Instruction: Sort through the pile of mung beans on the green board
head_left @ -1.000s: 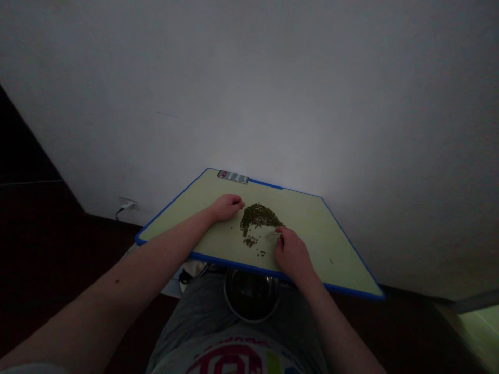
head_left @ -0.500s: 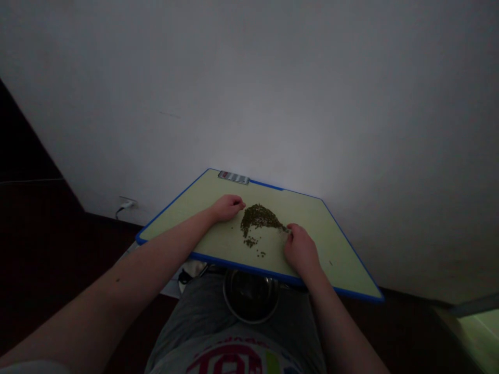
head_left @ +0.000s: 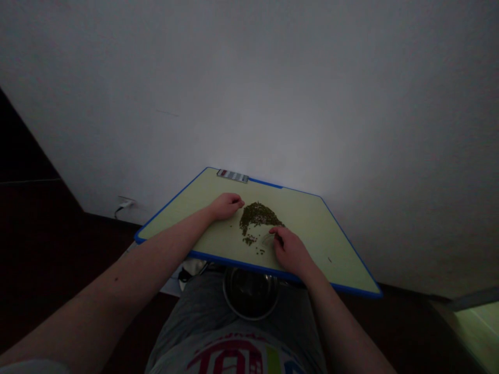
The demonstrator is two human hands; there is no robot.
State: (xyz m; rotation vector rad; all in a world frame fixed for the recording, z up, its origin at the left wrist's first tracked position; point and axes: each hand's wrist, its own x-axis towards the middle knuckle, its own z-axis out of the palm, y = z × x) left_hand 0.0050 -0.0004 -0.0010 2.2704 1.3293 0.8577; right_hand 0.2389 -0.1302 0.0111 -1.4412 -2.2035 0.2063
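Small green-brown grains, like beans or seeds, form a curved heap (head_left: 259,212) on a pale yellow-green board (head_left: 307,213) with a blue rim. A few loose grains (head_left: 249,240) lie below the heap. At the heap's left edge my left hand (head_left: 226,205) rests on the board, its fingers curled together; whatever may be between them is hidden. My right hand (head_left: 291,252) is closed on a small translucent piece (head_left: 267,239) at the lower right of the heap. The piece looks thin and clear, but its kind cannot be made out.
A phone (head_left: 233,176) lies at the board's far left edge, by the white wall (head_left: 265,93). Below the near edge, a metal bowl (head_left: 251,293) sits between my legs. A plug in a wall socket (head_left: 125,203) is at the left. A small dark sliver (head_left: 329,259) lies on the board's right.
My right hand moved right, to the end of the heap, drawing a few grains out, then came back left with the translucent piece. My left hand has stayed in place.
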